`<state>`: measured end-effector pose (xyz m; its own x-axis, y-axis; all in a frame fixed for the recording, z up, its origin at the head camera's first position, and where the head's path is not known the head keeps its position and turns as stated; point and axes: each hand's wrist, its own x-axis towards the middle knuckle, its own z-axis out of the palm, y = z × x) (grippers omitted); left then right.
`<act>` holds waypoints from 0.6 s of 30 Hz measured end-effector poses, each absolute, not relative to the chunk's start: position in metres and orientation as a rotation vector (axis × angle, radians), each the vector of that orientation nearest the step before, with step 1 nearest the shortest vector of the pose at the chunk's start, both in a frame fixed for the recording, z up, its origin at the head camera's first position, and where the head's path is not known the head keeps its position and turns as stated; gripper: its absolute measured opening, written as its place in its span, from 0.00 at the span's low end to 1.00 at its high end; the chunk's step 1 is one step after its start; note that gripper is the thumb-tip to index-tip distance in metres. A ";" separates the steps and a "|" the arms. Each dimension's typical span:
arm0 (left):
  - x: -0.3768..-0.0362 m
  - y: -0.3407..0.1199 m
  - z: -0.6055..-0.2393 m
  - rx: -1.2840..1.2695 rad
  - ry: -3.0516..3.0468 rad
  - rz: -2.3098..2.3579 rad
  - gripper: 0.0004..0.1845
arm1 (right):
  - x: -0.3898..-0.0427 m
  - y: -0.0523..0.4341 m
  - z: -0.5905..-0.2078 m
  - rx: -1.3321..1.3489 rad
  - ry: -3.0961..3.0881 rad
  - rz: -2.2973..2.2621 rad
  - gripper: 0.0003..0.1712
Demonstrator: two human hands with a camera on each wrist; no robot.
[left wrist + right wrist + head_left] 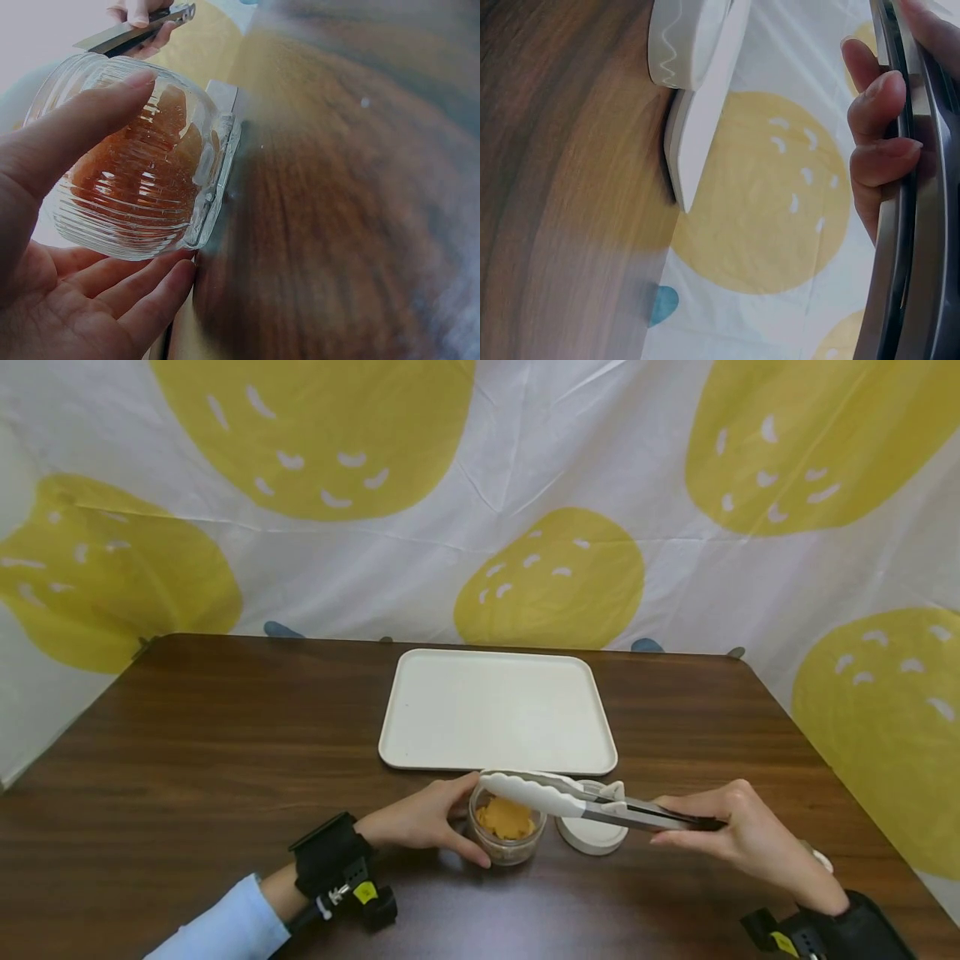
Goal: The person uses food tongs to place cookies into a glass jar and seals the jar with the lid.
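From my remote station I noted the left hand [423, 822] curled round a small ribbed glass jar [507, 831] that stood open on the worktop [225, 735] near its front edge, about midway along it. The left wrist view showed the thumb and fingers [90, 127] wrapped about the ribbed wall, with orange pieces [142, 161] inside; I could not tell what they were, possibly dried fruit.

The right hand [738, 835] gripped the metal handles of a pair of tongs [592, 802], its fingers [877, 127] curled over them. The white tips [525, 792] lay nearly pressed together, just above the jar mouth; nothing showed between them. The tongs ran almost level from the right, crossing over a white lid [592, 837] that lay flat just right of the jar. A cream tray [497, 710] sat just behind the jar, toward the far edge, bare.

In my judgement, the work in hand was drawing a piece out with the tongs. To do it well, the tips should be tilted downward and spread inside the mouth, closed on a single piece, and lifted straight, while the left hand kept the jar upright and pinned. The shallow approach risked knocking the rim.
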<state>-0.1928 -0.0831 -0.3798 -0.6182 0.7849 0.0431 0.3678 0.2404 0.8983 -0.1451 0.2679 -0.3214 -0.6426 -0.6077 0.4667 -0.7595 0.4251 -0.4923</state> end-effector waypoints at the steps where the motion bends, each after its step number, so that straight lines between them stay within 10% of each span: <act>1: -0.193 -0.083 -0.380 1.060 2.105 1.342 0.42 | -0.145 0.267 -0.321 1.193 -2.471 1.013 0.19; 18: -0.193 -0.084 -0.379 1.037 2.141 1.304 0.39 | -0.146 0.270 -0.323 1.239 -2.429 1.008 0.24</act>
<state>-0.1927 -0.0841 -0.3795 -0.6307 0.7757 0.0231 0.3764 0.2797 0.8832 -0.1463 0.2696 -0.3226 -0.6145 -0.6217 0.4857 -0.7829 0.4047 -0.4725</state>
